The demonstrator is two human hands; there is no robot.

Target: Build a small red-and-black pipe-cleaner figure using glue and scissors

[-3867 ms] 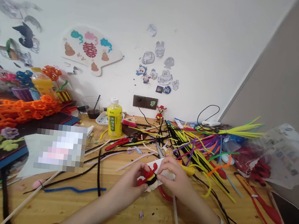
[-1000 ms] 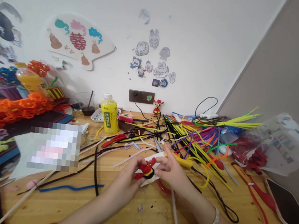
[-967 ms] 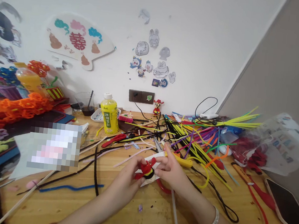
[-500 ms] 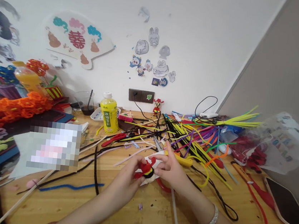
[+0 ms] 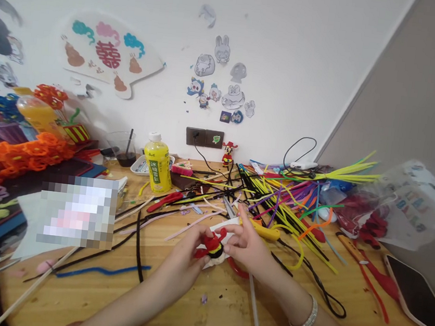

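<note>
Between my hands is a small fuzzy pipe-cleaner figure (image 5: 214, 242), red with a yellow and black band and a pale part below. My left hand (image 5: 187, 251) is closed on its left side. Thumb and fingers of my right hand (image 5: 249, 245) pinch its right side, with the index finger raised. White paper (image 5: 228, 227) lies under and behind the figure. Scissors (image 5: 229, 208) show their blades beyond my right hand, which hides their middle. A yellow glue gun (image 5: 268, 232) rests just behind that hand, and a translucent glue stick (image 5: 254, 308) sticks out below it.
Pipe cleaners (image 5: 276, 196) in many colours heap at the back right. A yellow drink bottle (image 5: 157, 164) stands at the back, near a finished red figure (image 5: 228, 154). A phone (image 5: 420, 296) lies at the right; orange pipe-cleaner flowers (image 5: 17, 156) fill the left.
Both hands keep their hold on the red figure with almost no movement. The whole view has shifted very slightly.
</note>
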